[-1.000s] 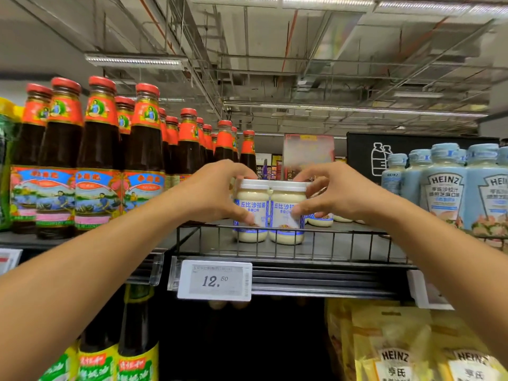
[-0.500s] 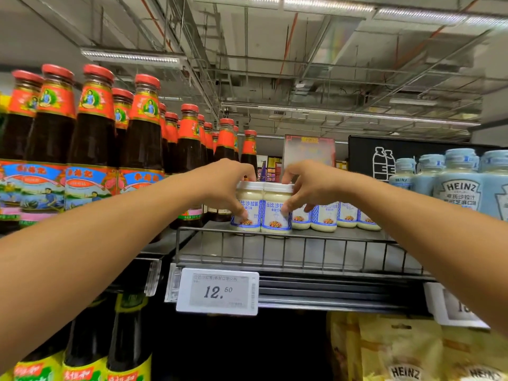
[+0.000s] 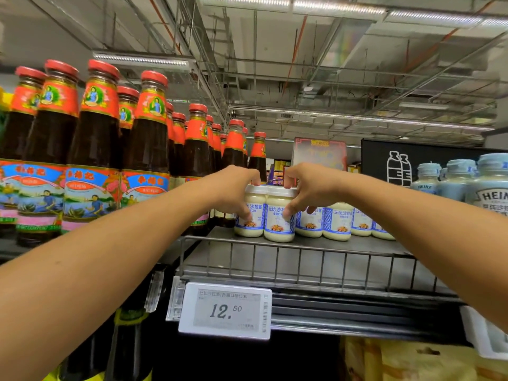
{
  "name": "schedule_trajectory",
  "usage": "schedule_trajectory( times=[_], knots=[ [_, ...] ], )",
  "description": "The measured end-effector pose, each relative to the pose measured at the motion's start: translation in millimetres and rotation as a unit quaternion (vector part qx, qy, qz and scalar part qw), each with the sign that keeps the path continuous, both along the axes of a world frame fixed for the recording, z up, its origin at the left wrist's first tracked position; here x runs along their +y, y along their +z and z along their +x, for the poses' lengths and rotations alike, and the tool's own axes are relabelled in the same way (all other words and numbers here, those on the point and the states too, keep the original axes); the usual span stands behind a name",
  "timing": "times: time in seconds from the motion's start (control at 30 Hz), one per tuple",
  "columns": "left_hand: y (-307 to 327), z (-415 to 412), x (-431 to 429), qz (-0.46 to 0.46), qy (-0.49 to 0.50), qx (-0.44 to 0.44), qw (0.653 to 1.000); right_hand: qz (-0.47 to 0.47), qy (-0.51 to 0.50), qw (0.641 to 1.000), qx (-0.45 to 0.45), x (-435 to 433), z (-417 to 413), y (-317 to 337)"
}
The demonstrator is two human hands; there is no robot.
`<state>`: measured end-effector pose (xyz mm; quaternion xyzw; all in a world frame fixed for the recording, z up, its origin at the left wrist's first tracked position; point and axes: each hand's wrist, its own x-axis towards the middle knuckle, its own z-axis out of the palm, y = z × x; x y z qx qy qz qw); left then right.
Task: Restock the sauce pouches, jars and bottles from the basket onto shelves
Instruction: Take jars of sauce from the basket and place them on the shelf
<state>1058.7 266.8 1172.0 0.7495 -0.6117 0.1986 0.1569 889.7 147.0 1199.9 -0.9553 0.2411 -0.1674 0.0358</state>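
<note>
Sauce bottles, pouches and jars already fill most of what you face, so the restock looks well along at this bay, though the basket is out of view and you cannot tell what is left in it. Biggest is the block of tall dark-brown glass sauce bottles with red caps and orange neck labels (image 3: 96,138), packed deep on your left. At the right edge stand the pale-blue plastic Heinz squeeze bottles (image 3: 489,185), and on the tier below them lie the yellow Heinz pouches (image 3: 398,361). Between those blocks runs a row of small glass jars of cream-coloured dressing with blue-and-white labels (image 3: 338,221), and at its left end are the two white-lidded jars you are placing. They stand touching each other on the grey metal shelf (image 3: 365,244), behind its low wire rail (image 3: 275,245), just beside the row. Your left hand (image 3: 233,188) grips the left jar (image 3: 247,229), fingertips curled over the lid and thumb pressed on the label; your right hand (image 3: 313,188) grips the right jar (image 3: 277,229) the same way. Both sets of fingers are clamped on lid and glass, so letting go is what remains for this pair, by the look of it.

Overhead runs a bare grey ceiling (image 3: 275,64) of exposed pipes and long strip lights (image 3: 143,59). Bare deck in front of the row suggests room for more, and a white electronic price tag (image 3: 225,310) is clipped beneath the rail.
</note>
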Motion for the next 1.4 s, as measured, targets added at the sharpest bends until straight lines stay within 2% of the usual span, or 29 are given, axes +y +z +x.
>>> schedule_trajectory(
  times=[0.5,0.7,0.83,0.93,1.07,1.13,1.2,1.3,1.4],
  knots=[
    [-11.3,6.0,0.6,-0.039,-0.008,0.025,0.999,0.021,0.022,0.999,-0.020,-7.2,0.5,-7.0],
    [-16.8,2.4,11.4,-0.014,-0.014,0.035,0.999,0.014,0.012,1.000,-0.015,-2.3,-6.0,-11.9],
    [-19.1,-5.0,33.0,-0.056,-0.029,0.063,0.996,0.014,-0.005,1.000,-0.026,10.2,-18.5,-14.0],
    [-23.6,-11.4,51.5,-0.102,-0.051,0.085,0.990,0.030,0.003,0.997,-0.078,25.7,-32.4,-16.2],
    [-26.8,-23.8,78.7,-0.122,-0.106,0.162,0.973,0.048,0.038,0.989,-0.132,48.9,-56.5,-29.0],
    [-26.0,-30.5,91.9,-0.140,-0.132,0.204,0.960,0.053,0.053,0.979,-0.192,62.2,-68.8,-35.7],
    [-25.1,-37.7,104.2,-0.167,-0.158,0.236,0.944,0.060,0.072,0.957,-0.273,77.7,-80.4,-40.6],
    [-24.2,-54.5,119.8,-0.224,-0.208,0.234,0.923,0.040,0.093,0.917,-0.385,104.0,-101.1,-47.5],
    [-29.7,-82.0,131.0,-0.241,-0.317,0.287,0.871,0.016,0.116,0.883,-0.455,134.9,-127.3,-59.7]
  ],
)
